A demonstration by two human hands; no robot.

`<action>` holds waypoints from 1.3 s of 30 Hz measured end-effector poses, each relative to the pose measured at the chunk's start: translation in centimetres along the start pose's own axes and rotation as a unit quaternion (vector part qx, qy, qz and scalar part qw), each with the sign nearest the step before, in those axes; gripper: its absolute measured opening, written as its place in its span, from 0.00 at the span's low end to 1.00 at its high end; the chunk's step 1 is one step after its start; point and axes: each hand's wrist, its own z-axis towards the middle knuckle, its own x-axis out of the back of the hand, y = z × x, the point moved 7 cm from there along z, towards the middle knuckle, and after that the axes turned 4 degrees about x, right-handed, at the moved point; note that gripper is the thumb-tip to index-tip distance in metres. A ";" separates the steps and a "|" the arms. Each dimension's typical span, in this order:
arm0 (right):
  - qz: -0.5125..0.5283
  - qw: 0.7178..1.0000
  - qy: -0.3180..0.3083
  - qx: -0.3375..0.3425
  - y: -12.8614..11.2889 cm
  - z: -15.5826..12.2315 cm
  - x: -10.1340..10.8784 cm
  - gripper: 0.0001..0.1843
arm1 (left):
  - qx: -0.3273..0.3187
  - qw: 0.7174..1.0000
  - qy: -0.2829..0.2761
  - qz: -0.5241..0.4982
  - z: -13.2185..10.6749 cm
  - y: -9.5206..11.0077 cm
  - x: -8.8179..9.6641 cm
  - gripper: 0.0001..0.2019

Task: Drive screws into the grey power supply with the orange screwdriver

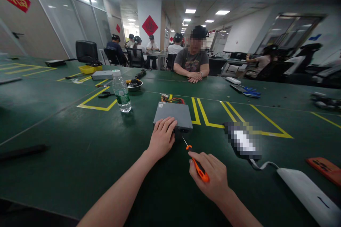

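Note:
A grey metal computer power supply [174, 113] lies on the green table in front of me, with a bundle of coloured cables [174, 100] coming out at its far side. My left hand [163, 136] rests over its near left corner, fingers on the top face and thumb down at the front side. In my right hand [211, 173] is an orange and black screwdriver [198, 168]. Its thin shaft points up and left, and the tip is close to the near face of the power supply. Whether the tip touches it I cannot tell.
A water bottle [122, 94] stands left of the power supply, near a metal bowl [135, 85] of parts. To the right lie a phone [243, 142], cabled to a white power bank [306, 191], and an orange phone case [325, 168]. A person [192, 60] sits across the table.

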 end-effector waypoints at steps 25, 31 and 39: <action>-0.124 0.981 -0.064 0.138 -3.7 -0.5 -2.7 0.11 | -0.008 1.000 0.014 -0.020 -0.3 0.1 0.5 0.22; -0.084 0.991 -0.061 0.089 -3.9 -0.2 -1.9 0.09 | -0.008 1.000 0.021 -0.021 -0.5 0.0 0.5 0.23; -0.130 0.981 -0.065 0.128 -4.5 -1.0 -2.4 0.12 | -0.019 0.999 0.039 -0.018 -0.9 0.1 0.7 0.24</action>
